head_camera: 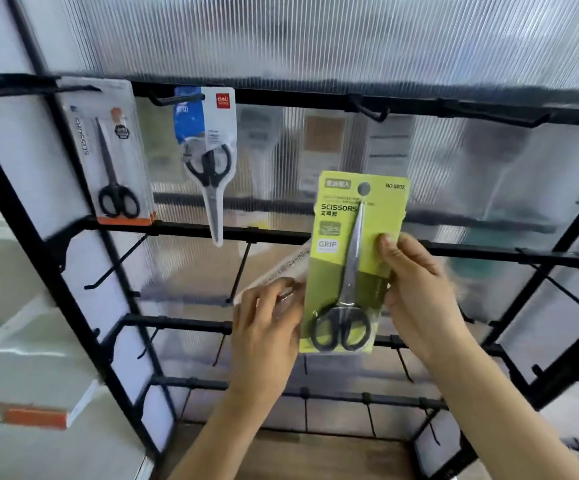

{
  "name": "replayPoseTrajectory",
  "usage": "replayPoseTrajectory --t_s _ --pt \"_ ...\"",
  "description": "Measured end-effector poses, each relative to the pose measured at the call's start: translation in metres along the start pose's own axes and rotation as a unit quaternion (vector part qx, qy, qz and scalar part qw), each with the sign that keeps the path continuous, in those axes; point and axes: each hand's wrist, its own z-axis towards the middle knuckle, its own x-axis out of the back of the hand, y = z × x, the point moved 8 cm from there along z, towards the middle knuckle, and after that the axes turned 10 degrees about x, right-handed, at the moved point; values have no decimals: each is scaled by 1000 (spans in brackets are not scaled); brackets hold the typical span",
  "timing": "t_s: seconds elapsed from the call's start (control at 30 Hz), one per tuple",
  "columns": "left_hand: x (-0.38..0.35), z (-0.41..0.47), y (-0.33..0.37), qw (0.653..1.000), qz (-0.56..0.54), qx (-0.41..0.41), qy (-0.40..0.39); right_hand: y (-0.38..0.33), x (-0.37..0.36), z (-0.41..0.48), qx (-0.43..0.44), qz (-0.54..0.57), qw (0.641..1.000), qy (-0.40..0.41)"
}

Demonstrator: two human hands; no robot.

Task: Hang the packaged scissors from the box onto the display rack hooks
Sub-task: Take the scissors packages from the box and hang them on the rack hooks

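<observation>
The right hand (pixel 416 289) pinches the lime-green carded pack of black-handled scissors (pixel 354 258) well below the empty black wire hook (pixel 367 110); the left hand (pixel 267 323) grips a pale second pack (pixel 277 271), lower still. Held by one edge, the card may tilt and its hole (pixel 364 188) miss the hook.

It looks like a shop's stationery display. A black metal display rack (pixel 191 233) carries rows of peg hooks (pixel 367 110). From its top bar hang an orange-trimmed scissors pack (pixel 108 150) at far left and a blue-and-white scissors pack (pixel 208 143) to its right. Blurred hanging packs (pixel 322 140) show through the ribbed translucent panel (pixel 316 36) behind.
</observation>
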Motion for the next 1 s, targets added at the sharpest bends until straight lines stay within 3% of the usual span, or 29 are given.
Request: replayPoseTrajectory --t_s 0.13,0.2,0.43,0.57,0.67,0.77,0.87,1.0 --pt "-28 -7 0 985 -17 -88 -146 -9 29 11 21 10 998 63" --pt "-32 -11 -2 977 -44 -82 -192 -14 37 16 33 0 998 60" --pt "9 8 -7 994 -92 42 -40 -13 26 18 56 -50 997 -23" --pt "-10 1 -10 926 -231 148 -259 -16 17 12 75 -86 992 -54" --pt "-2 -3 -7 911 -296 178 -226 -16 17 11 60 -22 997 -31" --pt "6 -11 -15 875 -350 284 -177 -17 30 10 46 48 997 26" --pt "11 -19 -27 844 -382 355 -124 -9 45 5 28 43 997 62" --pt "20 -21 -28 829 -405 376 -86 7 49 -2 -23 -6 998 59"
